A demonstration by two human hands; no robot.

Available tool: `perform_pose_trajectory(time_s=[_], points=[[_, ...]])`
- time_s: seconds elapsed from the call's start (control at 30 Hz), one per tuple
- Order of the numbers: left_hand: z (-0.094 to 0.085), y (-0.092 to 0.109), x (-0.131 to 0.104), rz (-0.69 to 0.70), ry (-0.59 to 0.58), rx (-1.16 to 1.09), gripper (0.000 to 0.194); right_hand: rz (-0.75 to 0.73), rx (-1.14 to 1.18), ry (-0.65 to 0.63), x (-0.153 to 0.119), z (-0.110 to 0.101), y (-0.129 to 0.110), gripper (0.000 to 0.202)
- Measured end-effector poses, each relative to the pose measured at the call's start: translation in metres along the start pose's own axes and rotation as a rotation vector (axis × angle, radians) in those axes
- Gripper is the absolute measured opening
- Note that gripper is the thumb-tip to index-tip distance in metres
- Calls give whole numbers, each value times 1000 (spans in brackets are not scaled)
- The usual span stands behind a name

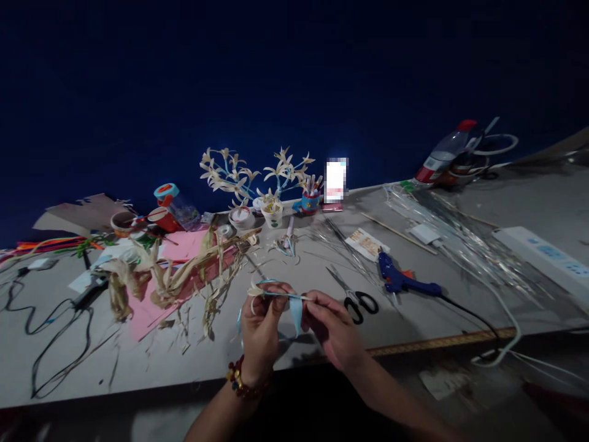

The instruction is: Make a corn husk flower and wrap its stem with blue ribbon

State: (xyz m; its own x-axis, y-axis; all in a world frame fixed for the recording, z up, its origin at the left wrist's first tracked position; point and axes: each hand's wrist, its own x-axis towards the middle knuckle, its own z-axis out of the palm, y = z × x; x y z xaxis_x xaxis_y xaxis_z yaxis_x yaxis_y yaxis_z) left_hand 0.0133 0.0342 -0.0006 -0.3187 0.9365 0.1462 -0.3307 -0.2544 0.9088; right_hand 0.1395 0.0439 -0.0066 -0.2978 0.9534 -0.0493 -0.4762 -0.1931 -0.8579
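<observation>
My left hand [263,334] pinches the stem of a small pale flower [254,291] that looks made of dried husk. A strip of light blue tape [296,314] is around the stem and hangs down between my hands. The fingers of my right hand [335,331] are closed on the other end of that thin stem. Both hands are above the table's front edge. Black-handled scissors [360,305] lie just right of my right hand, and a blue glue gun [405,279] is beyond them.
Dried corn husks [170,276] lie on pink paper [138,316] at left. Behind, finished husk flowers [280,169] stand in white cups [272,215]. Thin wires [343,236], a wooden stick [400,233], a clear bottle [444,156] and a white power strip [545,258] are at right.
</observation>
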Motion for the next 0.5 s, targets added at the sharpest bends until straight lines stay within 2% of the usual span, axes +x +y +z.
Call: perform_pose_trajectory(time_s=[0.2,0.33,0.5], points=[[1,0,-2,77,-21,12,11,-218,-300,44,2,-5,8,17],[1,2,-4,92,-39,12,7,-385,-388,77,5,-7,11,9],[0,6,-6,99,-49,37,9,-527,-404,37,7,-8,9,5]])
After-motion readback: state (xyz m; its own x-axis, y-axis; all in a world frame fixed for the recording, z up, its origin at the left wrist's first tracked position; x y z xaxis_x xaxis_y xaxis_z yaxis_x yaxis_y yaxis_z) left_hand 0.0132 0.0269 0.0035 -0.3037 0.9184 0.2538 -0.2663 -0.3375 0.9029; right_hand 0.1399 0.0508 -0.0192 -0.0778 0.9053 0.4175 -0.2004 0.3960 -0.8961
